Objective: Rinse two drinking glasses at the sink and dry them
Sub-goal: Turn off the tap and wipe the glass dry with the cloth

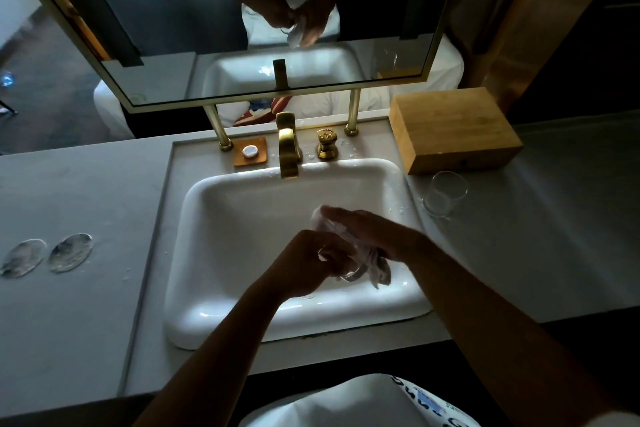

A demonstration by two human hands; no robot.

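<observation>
I have 1 glass [346, 262] held over the white sink [221, 204], toward its right front part; my left hand [308, 262] curls round the glass from the left, fingers wrapped on its wall, while my right hand [377, 236] lies across it from the right with fingers stretched nearly straight, pressing a crumpled white tissue [375, 270] against it; the glass lies tilted, its long axis running from far-left down toward me and to the right, with a round end showing at the near side; I cannot tell whether that end is the rim or the base; part of the tissue hangs below my right palm, and more of it shows beyond my fingertips on the far side.

The 2nd glass [445, 192] stands on the grey counter [554, 236] right of the sink, just in front of a wooden box [453, 128], apart from both hands; water drops lie on the counter near it.

Behind the basin stands a gold faucet [288, 146] with a gold knob [326, 143] to its right; 2 round coasters [46, 255] lie on the counter at my left.
</observation>
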